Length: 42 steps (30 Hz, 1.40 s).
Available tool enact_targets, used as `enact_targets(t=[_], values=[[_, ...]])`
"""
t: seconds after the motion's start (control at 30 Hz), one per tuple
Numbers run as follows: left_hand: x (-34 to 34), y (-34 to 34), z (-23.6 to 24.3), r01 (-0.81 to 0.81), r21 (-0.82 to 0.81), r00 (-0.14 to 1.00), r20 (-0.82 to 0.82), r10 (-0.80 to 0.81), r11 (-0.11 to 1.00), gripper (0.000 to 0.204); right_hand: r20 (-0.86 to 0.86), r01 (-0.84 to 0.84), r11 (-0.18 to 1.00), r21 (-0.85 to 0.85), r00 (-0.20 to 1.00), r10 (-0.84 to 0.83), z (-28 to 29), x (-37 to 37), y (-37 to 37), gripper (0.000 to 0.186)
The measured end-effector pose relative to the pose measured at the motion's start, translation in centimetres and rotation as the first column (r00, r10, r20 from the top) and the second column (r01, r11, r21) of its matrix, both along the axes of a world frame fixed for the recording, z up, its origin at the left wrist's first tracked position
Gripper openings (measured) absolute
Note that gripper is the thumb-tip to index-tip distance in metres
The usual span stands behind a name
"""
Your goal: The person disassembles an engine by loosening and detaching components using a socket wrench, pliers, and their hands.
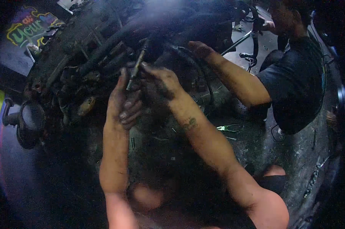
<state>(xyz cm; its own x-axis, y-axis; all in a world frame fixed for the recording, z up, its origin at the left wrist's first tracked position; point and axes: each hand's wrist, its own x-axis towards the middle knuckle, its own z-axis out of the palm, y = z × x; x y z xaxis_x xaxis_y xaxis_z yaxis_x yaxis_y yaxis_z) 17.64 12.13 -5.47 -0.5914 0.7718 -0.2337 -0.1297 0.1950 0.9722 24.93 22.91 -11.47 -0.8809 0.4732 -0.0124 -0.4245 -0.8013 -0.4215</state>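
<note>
Between my dirt-blackened hands stands a slim metal rod [138, 65], tilted, with a pale lower end and a darker upper end. My left hand [126, 105] is closed, its lower fingers curled and its raised finger beside the rod. From the other side my right hand [163, 82] pinches the rod near its middle; some of these fingers are lost in shadow. Just beyond both hands lies a dark, greasy mass of machinery [103, 49] with hoses and pipes, perhaps an engine.
On the right a co-worker in a dark shirt [300, 82] reaches a forearm [241, 82] toward the machinery. Pliers [230, 128] lie on the dark floor [294, 164] beyond my right forearm. A round dark part [31, 122] juts out at the left, near a painted wall sign [31, 28].
</note>
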Motion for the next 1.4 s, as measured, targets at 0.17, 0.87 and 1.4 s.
enact_targets(t=[0.17, 0.87, 1.4], values=[[0.7, -0.2, -0.7, 0.121, -0.019, 0.958, -0.261, -0.122, 0.992, 0.035, -0.197, 0.033, 0.994, 0.108, 0.980, -0.012, -0.6, -0.7, 0.1, 0.020], [2.8, -1.7, -0.6, -0.191, -0.117, -0.030, -0.992, -0.125, 0.975, 0.039, -0.064, 0.084, 0.996, 0.025, 0.995, -0.082, -0.7, -1.3, -2.3, 0.023], [5.9, 0.3, 0.9, -0.303, 0.061, 0.949, -0.074, 0.307, 0.951, 0.040, -0.106, -0.005, 0.994, -0.110, 0.994, -0.007, 0.3, -2.1, -3.2, 0.043]])
